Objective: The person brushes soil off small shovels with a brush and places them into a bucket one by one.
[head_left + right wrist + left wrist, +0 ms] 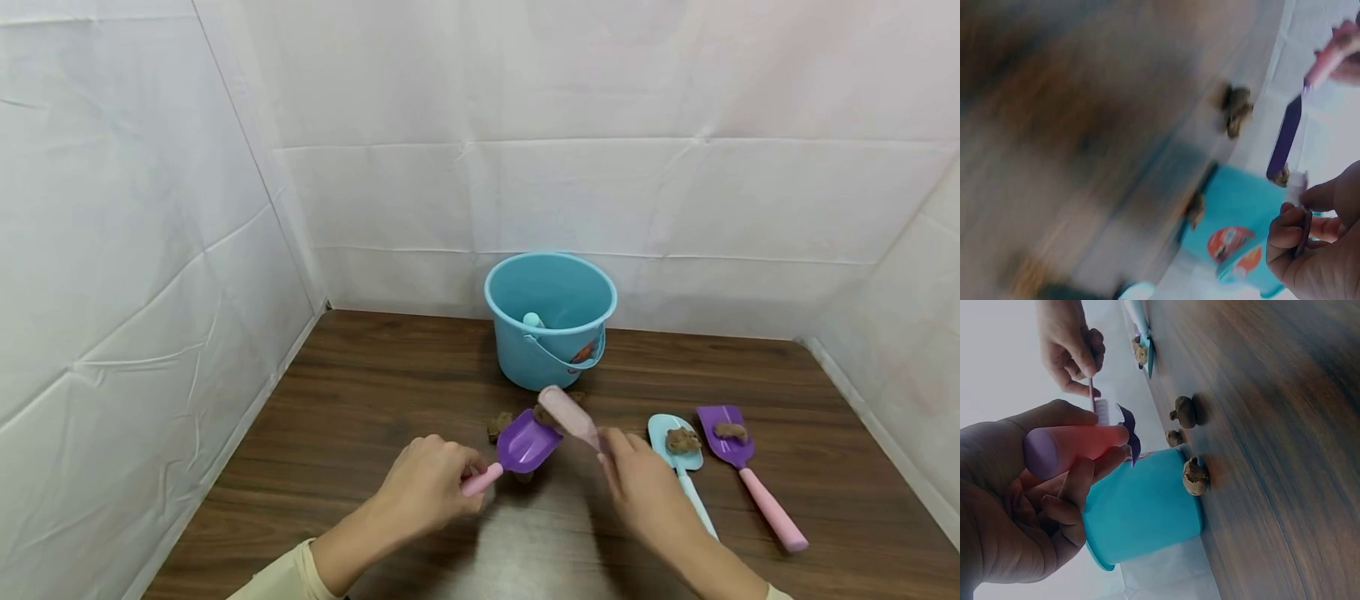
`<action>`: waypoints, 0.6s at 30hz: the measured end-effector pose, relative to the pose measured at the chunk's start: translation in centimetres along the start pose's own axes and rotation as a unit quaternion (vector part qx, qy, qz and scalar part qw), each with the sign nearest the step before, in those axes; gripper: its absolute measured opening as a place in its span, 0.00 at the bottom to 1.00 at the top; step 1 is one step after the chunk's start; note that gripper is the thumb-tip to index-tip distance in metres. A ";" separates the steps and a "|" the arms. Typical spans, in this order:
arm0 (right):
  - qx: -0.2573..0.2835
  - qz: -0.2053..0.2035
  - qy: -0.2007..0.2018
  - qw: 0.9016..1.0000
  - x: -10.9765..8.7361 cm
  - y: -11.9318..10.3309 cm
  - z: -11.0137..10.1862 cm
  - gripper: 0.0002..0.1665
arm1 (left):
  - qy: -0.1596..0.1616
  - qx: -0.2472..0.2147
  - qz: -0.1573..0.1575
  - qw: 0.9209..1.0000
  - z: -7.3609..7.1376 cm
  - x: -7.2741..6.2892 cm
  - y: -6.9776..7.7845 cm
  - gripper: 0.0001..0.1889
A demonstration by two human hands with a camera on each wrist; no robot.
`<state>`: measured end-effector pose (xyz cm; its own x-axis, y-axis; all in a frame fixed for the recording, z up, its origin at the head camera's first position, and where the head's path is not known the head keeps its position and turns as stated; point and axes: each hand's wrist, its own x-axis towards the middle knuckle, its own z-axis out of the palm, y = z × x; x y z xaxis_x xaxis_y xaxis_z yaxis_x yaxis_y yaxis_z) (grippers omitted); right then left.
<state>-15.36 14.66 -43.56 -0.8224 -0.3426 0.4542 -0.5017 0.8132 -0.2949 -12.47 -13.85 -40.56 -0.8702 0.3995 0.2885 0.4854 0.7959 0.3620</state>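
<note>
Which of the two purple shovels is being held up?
The purple scoop, in front of the bucket in the head view. The other, the purple spade, lies on the table at far right, bearing a brown lump.

We are looking into a makeshift booth, screened off like a small stage set. We judge this by the creased white sheeting [585, 75]: a back panel [405, 200], a left panel [135, 208] and a right panel [907, 367] wall in a dark wood-grain tabletop [360, 375] on three sides. What kind of building surrounds it, we cannot tell.
</note>
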 end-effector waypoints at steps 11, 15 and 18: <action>0.068 -0.020 -0.100 0.992 -0.9 -2.3 -0.2 0.17 | -0.005 0.038 0.016 0.999 -0.1 0.3 0.1 0.03; 0.070 -0.023 -0.141 0.987 -0.9 -3.1 -0.2 0.17 | -0.002 0.049 0.013 0.999 -0.1 0.4 0.3 0.04; 0.055 -0.004 -0.142 0.988 -0.7 -2.9 -0.4 0.16 | 0.004 0.050 0.021 0.999 0.0 0.4 0.5 0.04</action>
<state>-13.21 12.74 -42.72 -0.8531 -0.4788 0.2075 -0.5210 0.7597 -0.3891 -12.61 -13.31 -40.28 -0.8487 0.4294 0.3088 0.5097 0.8201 0.2601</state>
